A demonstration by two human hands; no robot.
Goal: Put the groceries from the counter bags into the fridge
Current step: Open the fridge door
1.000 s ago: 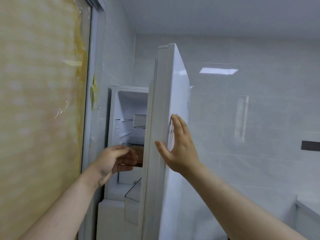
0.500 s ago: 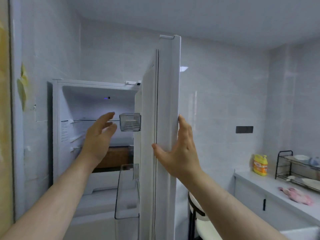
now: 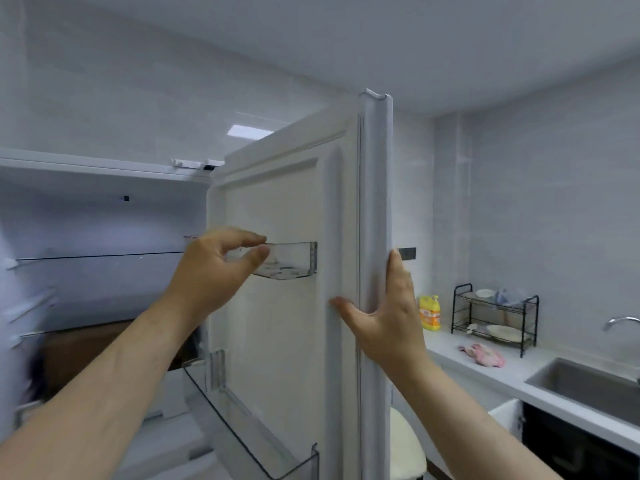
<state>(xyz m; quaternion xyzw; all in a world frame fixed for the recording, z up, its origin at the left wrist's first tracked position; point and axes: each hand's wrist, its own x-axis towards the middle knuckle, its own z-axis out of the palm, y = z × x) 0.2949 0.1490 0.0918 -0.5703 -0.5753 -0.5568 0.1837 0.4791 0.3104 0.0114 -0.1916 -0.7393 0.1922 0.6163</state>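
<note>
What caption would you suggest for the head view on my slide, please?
Right hand rests on the open fridge door edge; left hand at its clear bin.

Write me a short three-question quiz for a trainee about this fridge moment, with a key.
1. True or false: the fridge door is shut.
2. Which hand lies flat against the door's free edge, left or right?
3. What stands on the counter just left of the dish rack? A: a yellow bottle. B: a kettle. C: a toaster.

Key
1. False, it stands wide open.
2. The right hand.
3. A.
</note>
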